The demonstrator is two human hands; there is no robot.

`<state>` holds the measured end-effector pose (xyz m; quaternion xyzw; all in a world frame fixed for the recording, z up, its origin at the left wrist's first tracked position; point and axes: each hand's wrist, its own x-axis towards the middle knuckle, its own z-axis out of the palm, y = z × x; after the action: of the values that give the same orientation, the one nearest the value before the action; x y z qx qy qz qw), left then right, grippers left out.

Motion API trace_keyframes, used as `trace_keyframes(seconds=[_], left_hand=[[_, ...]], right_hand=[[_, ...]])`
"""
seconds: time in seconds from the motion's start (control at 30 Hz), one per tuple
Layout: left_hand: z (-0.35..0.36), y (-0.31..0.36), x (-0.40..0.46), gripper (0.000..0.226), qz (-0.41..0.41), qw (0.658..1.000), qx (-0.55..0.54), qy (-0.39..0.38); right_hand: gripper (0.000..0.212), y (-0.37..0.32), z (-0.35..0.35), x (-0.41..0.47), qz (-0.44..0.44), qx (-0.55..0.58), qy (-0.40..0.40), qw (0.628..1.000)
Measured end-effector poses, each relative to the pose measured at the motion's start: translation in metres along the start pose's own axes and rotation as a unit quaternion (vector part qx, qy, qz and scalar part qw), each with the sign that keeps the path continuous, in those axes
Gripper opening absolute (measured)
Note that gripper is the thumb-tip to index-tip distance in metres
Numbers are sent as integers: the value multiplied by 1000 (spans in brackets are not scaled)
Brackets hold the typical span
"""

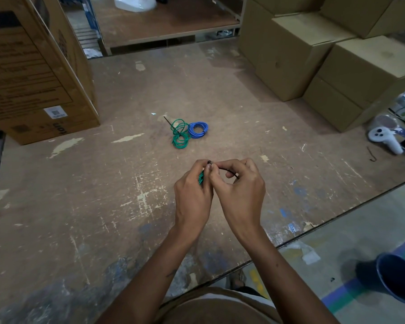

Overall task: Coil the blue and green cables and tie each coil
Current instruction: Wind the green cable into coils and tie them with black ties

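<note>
My left hand grips a small coil of green cable, mostly hidden behind its fingers. My right hand pinches a thin black tie that arcs from the fingertips of both hands. The two hands meet above the worn wooden table. Farther out on the table lie a loose green cable coil with a black tie sticking out, and a blue cable coil touching its right side.
A large printed cardboard box stands at the left. Stacked plain boxes fill the back right. A white controller lies at the right edge of the table. A dark blue bucket sits on the floor at the lower right.
</note>
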<state>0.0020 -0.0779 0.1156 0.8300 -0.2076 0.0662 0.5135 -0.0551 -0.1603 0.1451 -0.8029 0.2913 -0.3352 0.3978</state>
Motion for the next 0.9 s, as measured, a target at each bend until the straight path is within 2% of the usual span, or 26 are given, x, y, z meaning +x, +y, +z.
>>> trace_keyframes(seconds=[0.37, 0.5, 0.67, 0.8, 0.9], left_hand=[[-3, 7, -1, 13, 30, 1000, 8, -1], [-1, 4, 0, 16, 35, 999, 3, -11], [-1, 2, 4, 17, -8, 1000, -19, 7], [-3, -3, 11, 15, -30, 999, -23, 35], [-4, -5, 13, 14, -16, 1000, -11, 25]], right_hand=[[6, 1, 1, 2, 1, 29, -6, 1000], [9, 2, -1, 7, 35, 69, -28, 997], [18, -1, -5, 13, 115, 136, -93, 980], [8, 0, -12, 12, 129, 123, -107, 978], [6, -1, -14, 13, 132, 113, -105, 979]])
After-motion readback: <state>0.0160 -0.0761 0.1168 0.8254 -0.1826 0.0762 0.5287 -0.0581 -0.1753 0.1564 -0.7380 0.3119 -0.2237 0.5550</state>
